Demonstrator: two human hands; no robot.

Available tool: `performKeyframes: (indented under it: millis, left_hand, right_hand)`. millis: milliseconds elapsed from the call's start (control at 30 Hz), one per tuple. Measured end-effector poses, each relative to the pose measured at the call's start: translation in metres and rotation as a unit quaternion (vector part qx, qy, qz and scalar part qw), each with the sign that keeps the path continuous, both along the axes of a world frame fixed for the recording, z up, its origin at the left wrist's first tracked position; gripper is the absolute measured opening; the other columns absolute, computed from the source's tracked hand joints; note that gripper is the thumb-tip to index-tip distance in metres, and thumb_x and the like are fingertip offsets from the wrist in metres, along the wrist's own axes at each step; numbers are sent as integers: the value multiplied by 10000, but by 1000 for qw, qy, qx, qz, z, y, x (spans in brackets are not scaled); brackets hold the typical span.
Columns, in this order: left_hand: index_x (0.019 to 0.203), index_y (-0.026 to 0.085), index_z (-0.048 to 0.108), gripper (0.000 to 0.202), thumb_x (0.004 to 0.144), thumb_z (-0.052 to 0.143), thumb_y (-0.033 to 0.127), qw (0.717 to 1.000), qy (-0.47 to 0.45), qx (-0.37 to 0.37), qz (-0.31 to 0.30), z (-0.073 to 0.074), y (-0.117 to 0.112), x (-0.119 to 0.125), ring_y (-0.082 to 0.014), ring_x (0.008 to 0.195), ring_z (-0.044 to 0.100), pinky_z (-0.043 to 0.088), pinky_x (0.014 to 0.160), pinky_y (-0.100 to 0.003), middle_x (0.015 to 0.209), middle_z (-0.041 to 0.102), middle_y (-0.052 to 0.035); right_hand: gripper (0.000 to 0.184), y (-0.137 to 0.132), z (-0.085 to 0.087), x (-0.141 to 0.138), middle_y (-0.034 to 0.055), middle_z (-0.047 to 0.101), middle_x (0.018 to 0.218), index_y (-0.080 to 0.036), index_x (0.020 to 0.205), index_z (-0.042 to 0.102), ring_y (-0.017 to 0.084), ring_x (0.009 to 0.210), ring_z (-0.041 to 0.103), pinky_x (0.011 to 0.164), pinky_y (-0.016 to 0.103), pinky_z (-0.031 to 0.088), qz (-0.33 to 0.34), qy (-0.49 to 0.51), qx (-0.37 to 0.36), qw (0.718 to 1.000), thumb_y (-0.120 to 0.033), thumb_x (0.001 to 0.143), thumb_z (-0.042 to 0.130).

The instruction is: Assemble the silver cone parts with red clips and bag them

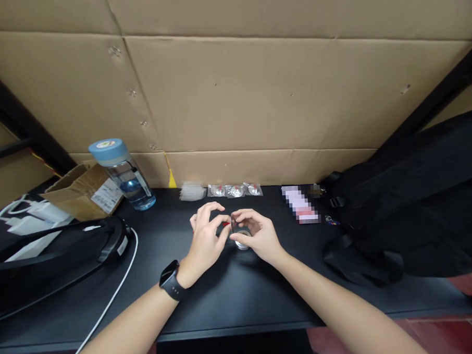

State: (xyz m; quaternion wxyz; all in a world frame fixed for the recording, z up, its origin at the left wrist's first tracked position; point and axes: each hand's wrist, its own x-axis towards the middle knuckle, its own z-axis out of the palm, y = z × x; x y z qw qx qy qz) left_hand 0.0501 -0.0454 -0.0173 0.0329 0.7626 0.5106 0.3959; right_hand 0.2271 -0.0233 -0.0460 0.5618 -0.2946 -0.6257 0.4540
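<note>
Both hands meet mid-table, a bit off the black tabletop (179, 310). Right hand (262, 237) has a thin shiny disc (233, 224) clamped by its edge, thumb low and fingertips high, disc standing nearly upright. Left hand (205, 235) comes in from the left, thumb and index drawn together on a small red piece (225, 224) at the disc's face; its other fingers are apart and lifted. Can't tell from here if the red piece is stuck to the disc or just touching it. A silver round tin (242, 242) sits below the right hand, partly hidden by it. To do this well, I'd say: keep the right grip on the rim only, so the face stays clean and reachable; brace the disc while the left pinch works, small controlled motion; stay above the tabletop so a slip lands close; don't knock the tin. Thin edge probably turns easily, so a two-point hold needs steady pressure, not a squeeze. Far side: wrapped discs (235, 190) in a row, clear sleeves (192, 191) just left of them. Bottle (128, 176) far left, backpack (409, 206) right, both well apart from the hands.
</note>
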Motion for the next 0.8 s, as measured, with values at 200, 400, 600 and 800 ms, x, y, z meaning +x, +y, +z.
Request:
performKeyframes:
  millis: [200,400,600,800]
  left_hand:
    - [920,261,713,106,931,608,259,1000,5,14,-3,2,-3,0,-294,1258,490,358,998,-456,1236,606,-83]
    - [867,277,757,101,910,666,286,999,2,37,19,3,-1,-3,-292,1202,514,358,977,-450,1183,623,-71]
    - [869,300,778,94,905,692,302,999,-3,47,7,3,-1,-2,-266,1173,528,367,948,-429,1148,632,-64]
    - [874,283,751,94,916,676,322,999,-9,35,-7,5,0,-4,-255,1144,542,367,963,-419,1124,639,-54]
  right_hand:
    - [406,-3,4,-1,61,672,1055,-223,874,634,223,956,683,788,347,574,36,4,-80,996,-427,654,907]
    - [280,-3,11,8,71,580,1177,-232,935,688,161,847,650,703,307,580,55,-48,-55,996,-506,928,631]
    - [180,2,11,13,90,565,1176,-226,979,707,219,1068,631,840,341,578,29,-119,10,992,-389,942,638]
    - [122,3,12,14,87,564,1190,-215,939,684,205,1047,634,816,325,565,25,-150,26,988,-313,950,611]
